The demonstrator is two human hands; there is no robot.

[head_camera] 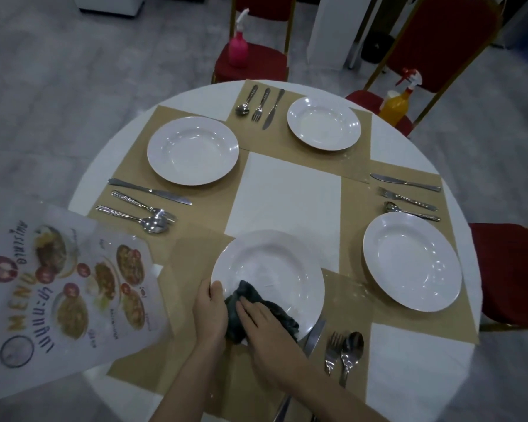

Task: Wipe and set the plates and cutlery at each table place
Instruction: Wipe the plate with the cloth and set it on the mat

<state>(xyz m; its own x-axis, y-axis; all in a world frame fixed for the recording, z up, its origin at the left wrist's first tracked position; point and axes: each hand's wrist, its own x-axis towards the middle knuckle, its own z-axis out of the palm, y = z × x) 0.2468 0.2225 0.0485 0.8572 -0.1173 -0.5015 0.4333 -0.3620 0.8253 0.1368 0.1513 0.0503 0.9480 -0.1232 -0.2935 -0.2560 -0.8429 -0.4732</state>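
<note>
A white deep plate (272,263) lies at the near place of the round white table (409,147). My left hand (209,312) grips its near-left rim, thumb on top. My right hand (256,318) lies flat, fingers straight, pressing a dark grey cloth (275,309) onto the plate's near rim. A knife (314,336), fork (333,351) and spoon (351,351) lie right of this plate. Three more white plates sit at the left (192,150), far (323,123) and right (412,260) places, each with cutlery beside it.
Tan placemats (357,208) cover each place. A laminated menu (70,287) overhangs the table's left edge. Red chairs (509,269) ring the table; a pink spray bottle (237,47) stands on the far chair, and an orange one (397,102) on the far-right chair.
</note>
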